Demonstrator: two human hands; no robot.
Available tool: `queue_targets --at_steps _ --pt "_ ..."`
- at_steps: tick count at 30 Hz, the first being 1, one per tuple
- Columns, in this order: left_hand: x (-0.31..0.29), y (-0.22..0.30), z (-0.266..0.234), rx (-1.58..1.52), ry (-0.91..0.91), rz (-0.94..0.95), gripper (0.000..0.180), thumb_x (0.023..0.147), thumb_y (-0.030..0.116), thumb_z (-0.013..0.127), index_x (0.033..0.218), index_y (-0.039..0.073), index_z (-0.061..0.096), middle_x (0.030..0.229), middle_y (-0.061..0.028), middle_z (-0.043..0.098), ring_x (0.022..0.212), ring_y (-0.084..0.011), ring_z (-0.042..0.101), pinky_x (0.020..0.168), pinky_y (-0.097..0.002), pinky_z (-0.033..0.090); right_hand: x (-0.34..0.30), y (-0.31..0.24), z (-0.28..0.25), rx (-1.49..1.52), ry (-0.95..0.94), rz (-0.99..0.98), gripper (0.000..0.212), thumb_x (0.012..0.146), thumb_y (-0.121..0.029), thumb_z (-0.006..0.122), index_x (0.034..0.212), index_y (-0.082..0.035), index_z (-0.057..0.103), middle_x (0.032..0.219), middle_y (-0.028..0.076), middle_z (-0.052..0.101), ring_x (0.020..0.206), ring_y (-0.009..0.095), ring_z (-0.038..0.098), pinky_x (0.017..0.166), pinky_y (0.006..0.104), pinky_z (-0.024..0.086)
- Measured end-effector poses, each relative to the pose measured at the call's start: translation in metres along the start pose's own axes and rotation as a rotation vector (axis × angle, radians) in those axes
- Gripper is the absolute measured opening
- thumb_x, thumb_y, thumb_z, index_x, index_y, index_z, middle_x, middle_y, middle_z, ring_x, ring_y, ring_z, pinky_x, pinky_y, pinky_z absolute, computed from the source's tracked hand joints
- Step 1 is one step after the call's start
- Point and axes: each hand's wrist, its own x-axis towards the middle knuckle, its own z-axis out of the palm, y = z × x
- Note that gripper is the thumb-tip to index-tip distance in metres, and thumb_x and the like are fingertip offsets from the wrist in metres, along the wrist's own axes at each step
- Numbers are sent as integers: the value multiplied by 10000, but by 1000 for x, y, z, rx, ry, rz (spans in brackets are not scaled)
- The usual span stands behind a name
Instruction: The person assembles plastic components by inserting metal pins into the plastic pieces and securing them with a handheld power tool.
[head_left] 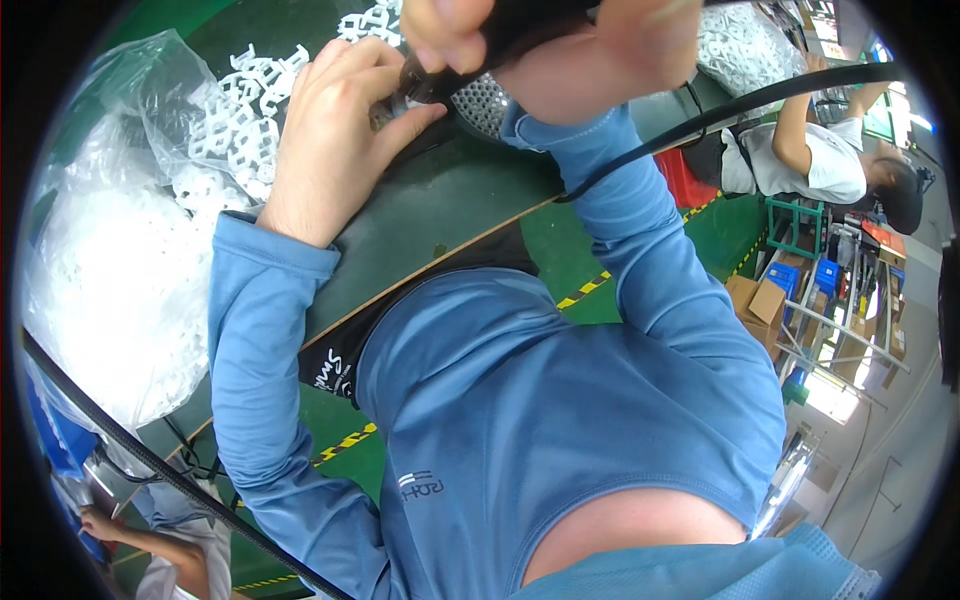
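My right hand (605, 65) is closed around a thick black hand tool (535, 35) at the top of the view. The tool's exact kind is not clear, since the fingers and the picture's edge cover much of it. At the tool's lower left end, my left hand (340, 125) is bent with thumb and fingers closing on something small that I cannot make out. A silvery piece with many holes (481, 106) lies under the tool. Loose white plastic parts (240, 135) are heaped on the green table (430, 205) just left of my left hand.
A large clear bag of white parts (120, 290) fills the left side. Another bag of parts (745, 45) lies at the upper right. Black cables (740, 110) cross the view. Co-workers (815, 160) are at both sides. Shelves with boxes (840, 300) stand at right.
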Motion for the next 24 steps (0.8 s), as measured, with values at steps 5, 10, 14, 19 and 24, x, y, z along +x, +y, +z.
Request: queue_targets --at_steps 5,10,14,19,24 --pt "-2 3 6 -76 -13 -35 266 754 168 844 926 6 720 956 -78 653 923 -309 583 833 -405 477 7 16 -16 100 -197 -134 905 732 -135 938 1424 110 409 991 163 657 737 163 611 636 255 480" --pt "-5 -1 8 -97 -24 -63 268 753 177 845 916 5 720 972 -76 661 933 -313 589 834 -411 481 3 20 -14 162 -184 -135 828 762 -115 894 1422 88 436 1062 161 645 794 187 623 670 281 500" --pt "2 4 -2 12 -21 -43 272 751 184 846 904 0 717 956 -81 656 922 -317 590 828 -416 483 -49 56 -100 -1451 -51 -235 869 787 -353 907 1423 4 435 929 131 633 745 168 607 657 275 491" --pt "-5 0 -7 44 80 36 265 737 192 839 856 -1 701 906 -127 654 897 -346 615 780 -459 492 9 24 -2 201 -103 -165 1014 725 -482 930 1435 28 416 838 80 625 692 135 597 623 244 490" --pt "0 -4 12 13 34 63 253 713 244 847 839 49 748 898 -91 674 930 -317 643 812 -447 522 16 42 -48 76 -532 -375 1070 766 -811 699 1535 -136 385 930 65 562 677 151 528 591 299 440"
